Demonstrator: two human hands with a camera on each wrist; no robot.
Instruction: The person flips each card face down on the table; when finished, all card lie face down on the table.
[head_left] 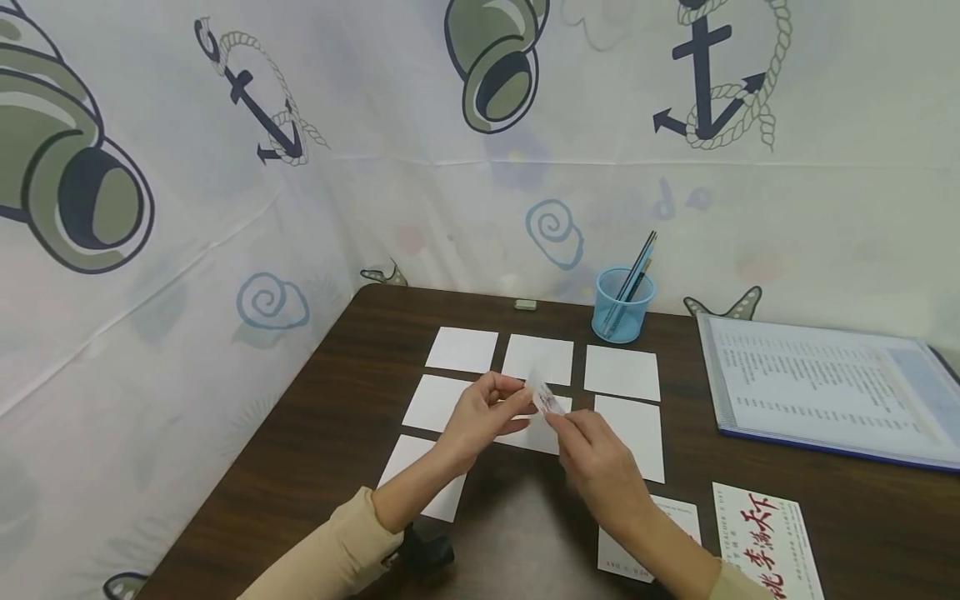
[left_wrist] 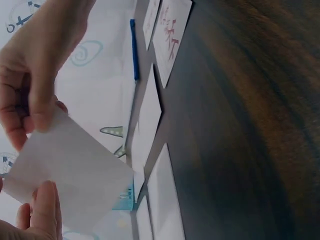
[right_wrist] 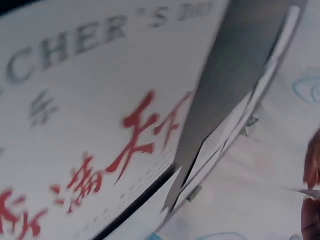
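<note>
Two hands meet over the middle of the dark table (head_left: 862, 508) in the head view: the left hand (head_left: 480, 412) and the right hand (head_left: 596, 458) each pinch one small card (head_left: 545, 398) between thumb and fingertips, holding it tilted in the air above a grid of blank white cards (head_left: 621, 372). A blue cup (head_left: 622, 304) with pencils stands behind the grid, an open folder (head_left: 825, 387) lies to the right, and a printed card with red characters (head_left: 765, 537) lies near the right forearm.

From the left wrist, the small card (left_wrist: 70, 170) shows its plain side, pinched at two corners by fingers (left_wrist: 42, 102) from above and below; white cards (left_wrist: 150, 112) lie in a row on the table beyond.

From the right wrist, the printed card (right_wrist: 95, 115) fills the frame, flat on the table, and only fingertips (right_wrist: 311, 165) show at the right edge with a thin card edge between them.
</note>
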